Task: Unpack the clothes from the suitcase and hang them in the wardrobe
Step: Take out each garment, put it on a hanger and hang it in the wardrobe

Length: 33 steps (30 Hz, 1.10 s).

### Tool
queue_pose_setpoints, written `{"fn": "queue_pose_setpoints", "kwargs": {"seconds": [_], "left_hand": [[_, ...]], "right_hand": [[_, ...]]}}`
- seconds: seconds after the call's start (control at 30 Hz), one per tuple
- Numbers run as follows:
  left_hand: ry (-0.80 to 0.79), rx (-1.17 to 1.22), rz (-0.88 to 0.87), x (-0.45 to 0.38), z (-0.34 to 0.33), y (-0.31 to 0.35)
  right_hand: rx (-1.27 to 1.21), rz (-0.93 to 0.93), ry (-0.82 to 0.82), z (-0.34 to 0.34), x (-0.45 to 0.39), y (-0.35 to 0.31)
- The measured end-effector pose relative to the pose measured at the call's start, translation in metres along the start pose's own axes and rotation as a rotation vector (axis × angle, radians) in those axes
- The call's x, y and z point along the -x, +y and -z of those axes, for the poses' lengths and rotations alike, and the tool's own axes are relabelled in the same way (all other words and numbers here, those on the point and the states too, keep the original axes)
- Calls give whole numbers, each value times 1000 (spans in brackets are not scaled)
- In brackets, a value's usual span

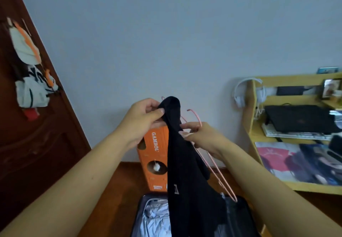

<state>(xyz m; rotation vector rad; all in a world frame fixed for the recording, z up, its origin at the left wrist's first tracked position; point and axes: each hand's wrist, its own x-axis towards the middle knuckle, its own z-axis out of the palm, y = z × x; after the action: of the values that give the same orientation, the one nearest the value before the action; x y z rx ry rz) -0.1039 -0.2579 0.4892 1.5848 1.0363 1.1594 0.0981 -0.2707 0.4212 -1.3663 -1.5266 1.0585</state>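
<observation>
Left hand: the left hand point(143, 119) is raised at centre frame, and the top of the black garment point(187, 172) is pinched between thumb and curled fingers.
Right hand: the right hand point(201, 138) is held just beside it, slightly lower; the pink hanger point(212, 164) is gripped near its hook, with the fingers also touching the cloth.
Black garment: it is bunched over the upper end of the hanger and is left hanging straight down between the forearms, a small white mark being shown on it low down.
Pink hanger: thin wire; the hook is seen above the right hand, and one long side is slanted down to the right of the cloth, ending over the suitcase.
Suitcase: the suitcase point(238, 216) is laid open on the wooden floor at the bottom edge, directly under the garment; silvery-grey fabric point(155, 218) is seen inside. Its middle is hidden by the hanging cloth.
Behind the hands: an orange box point(153, 162) printed GAMBOL is stood against the wall, partly covered by hand and garment.
Left side: a dark red-brown door point(37, 134) is hung with white and orange items.
Right side: a yellow desk point(253, 125) is loaded with a black laptop point(299, 118); white headphones point(240, 92) are hooked on its side.
</observation>
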Motion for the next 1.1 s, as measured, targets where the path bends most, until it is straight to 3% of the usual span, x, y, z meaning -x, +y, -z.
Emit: {"fn": "queue_pose_setpoints", "kwargs": {"seconds": [0.2, 0.37, 0.5, 0.67, 0.87, 1.0, 1.1], "left_hand": [[39, 264, 215, 10, -22, -5], [-12, 76, 215, 13, -35, -9], [-80, -111, 107, 15, -53, -4], [23, -261, 12, 18, -67, -8], [-19, -358, 21, 10, -52, -12], [-292, -334, 185, 4, -36, -6], [-338, -445, -37, 1, -46, -4]], "right_hand": [[-172, -69, 23, 8, 20, 19], [-360, -88, 10, 16, 38, 17], [-386, -46, 23, 11, 40, 11], [-443, -11, -44, 15, 51, 8], [-288, -30, 216, 61, 33, 12], [271, 83, 255, 102, 15, -8], [549, 230, 233, 111, 3, -33]]}}
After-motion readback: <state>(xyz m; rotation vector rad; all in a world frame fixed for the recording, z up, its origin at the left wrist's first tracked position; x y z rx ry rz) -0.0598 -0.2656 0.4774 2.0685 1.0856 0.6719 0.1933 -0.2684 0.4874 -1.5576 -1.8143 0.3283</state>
